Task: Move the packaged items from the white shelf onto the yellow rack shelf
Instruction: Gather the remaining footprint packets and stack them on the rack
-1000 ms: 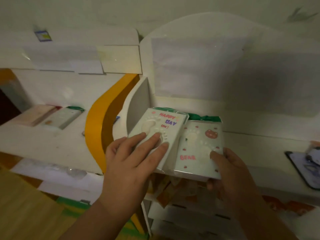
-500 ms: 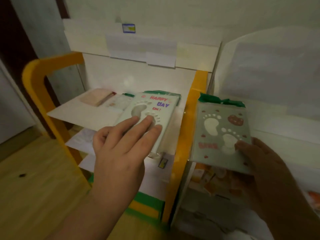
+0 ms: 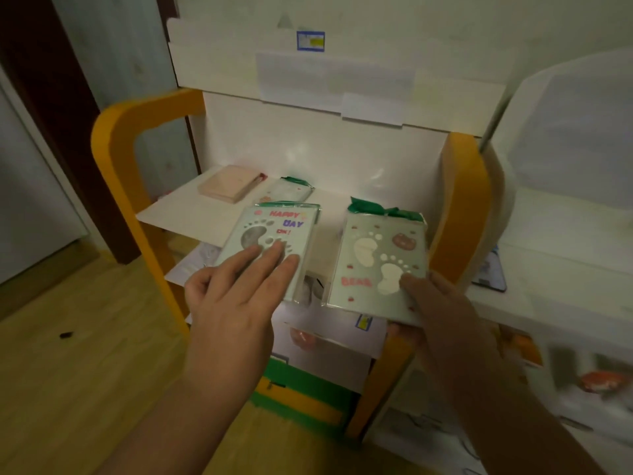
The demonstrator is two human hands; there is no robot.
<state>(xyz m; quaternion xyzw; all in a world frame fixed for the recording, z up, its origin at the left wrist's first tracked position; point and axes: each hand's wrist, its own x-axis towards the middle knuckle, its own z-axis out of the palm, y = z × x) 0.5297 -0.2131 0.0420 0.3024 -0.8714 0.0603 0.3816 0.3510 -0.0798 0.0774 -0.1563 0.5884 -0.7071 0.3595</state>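
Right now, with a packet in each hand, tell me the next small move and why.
Probably lower both packets forward onto the yellow rack's shelf. The left hand holds the "HAPPY DAY" packet and the right hand the "BEAR" packet at the shelf's front edge, with bare space ahead of the two items at its back.

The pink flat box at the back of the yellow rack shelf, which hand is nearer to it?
Left. The left hand holds its packet just in front of the pink flat box; the right hand holds its packet farther right, by the rack's right yellow post.
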